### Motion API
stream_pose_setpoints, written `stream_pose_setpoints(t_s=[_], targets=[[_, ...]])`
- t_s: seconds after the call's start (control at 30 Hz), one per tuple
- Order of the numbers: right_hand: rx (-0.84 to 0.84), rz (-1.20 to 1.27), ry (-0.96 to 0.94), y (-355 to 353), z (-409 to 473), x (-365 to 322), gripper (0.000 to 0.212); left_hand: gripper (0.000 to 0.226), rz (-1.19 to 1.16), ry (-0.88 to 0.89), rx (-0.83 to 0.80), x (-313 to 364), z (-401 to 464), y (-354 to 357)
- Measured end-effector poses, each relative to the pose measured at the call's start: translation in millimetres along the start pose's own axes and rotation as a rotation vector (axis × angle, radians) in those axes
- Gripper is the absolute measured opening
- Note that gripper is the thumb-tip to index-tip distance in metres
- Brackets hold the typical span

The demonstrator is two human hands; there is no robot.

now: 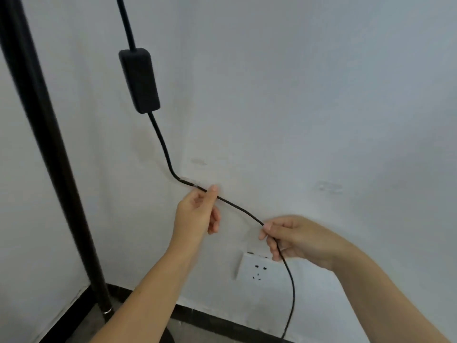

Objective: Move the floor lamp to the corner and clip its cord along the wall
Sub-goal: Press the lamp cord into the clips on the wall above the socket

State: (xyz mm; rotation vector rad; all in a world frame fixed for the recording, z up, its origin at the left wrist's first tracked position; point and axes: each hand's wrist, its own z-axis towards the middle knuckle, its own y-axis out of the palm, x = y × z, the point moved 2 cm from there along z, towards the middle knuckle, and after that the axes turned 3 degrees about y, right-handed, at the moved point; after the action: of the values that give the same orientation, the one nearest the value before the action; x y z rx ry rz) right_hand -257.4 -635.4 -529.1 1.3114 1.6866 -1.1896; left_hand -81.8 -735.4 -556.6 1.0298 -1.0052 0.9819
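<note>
The floor lamp's black pole stands in the room corner at the left. Its black cord hangs down the white wall with an inline switch box. The cord bends into a clear clip stuck on the wall. My left hand pinches the cord just right of that clip, thumb pressed toward the wall. My right hand grips the cord further right, above the socket, and the cord drops from it to the floor. Two more clear clips sit bare on the wall.
A white wall socket with nothing plugged in sits below my right hand. A black skirting strip runs along the wall foot above a grey floor. The lamp's dark base edge shows at the bottom.
</note>
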Motion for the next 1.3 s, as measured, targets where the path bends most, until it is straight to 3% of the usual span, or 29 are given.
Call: stream_pose_setpoints(t_s=[0.17,0.4,0.6,0.83,0.97,1.17,1.3], targets=[[0.213,-0.264,0.074,-53,-55,-2,0.024,0.033,-0.022,-0.011,0.069,-10,-4,27],[0.856,-0.568,-0.264,-67,-88,-41,0.032,0.034,-0.059,-0.041,0.092,-7,-5,34],[1.128,-0.705,-0.301,-57,-83,-44,0.039,0.031,-0.093,-0.126,0.069,2,-8,30],[1.143,-0.741,-0.318,-59,-82,-45,0.039,0.03,-0.129,-0.145,0.067,5,-12,34],[1.106,-0.567,-0.403,-68,-86,-42,0.038,0.03,-0.165,-0.119,0.073,8,-12,34],[0.537,-0.13,-0.159,-85,-96,-16,0.031,0.03,-0.219,-0.104,0.056,7,-13,34],[0.488,0.09,-0.124,-74,-89,12,0.038,0.032,-0.256,-0.095,0.043,6,-13,36]])
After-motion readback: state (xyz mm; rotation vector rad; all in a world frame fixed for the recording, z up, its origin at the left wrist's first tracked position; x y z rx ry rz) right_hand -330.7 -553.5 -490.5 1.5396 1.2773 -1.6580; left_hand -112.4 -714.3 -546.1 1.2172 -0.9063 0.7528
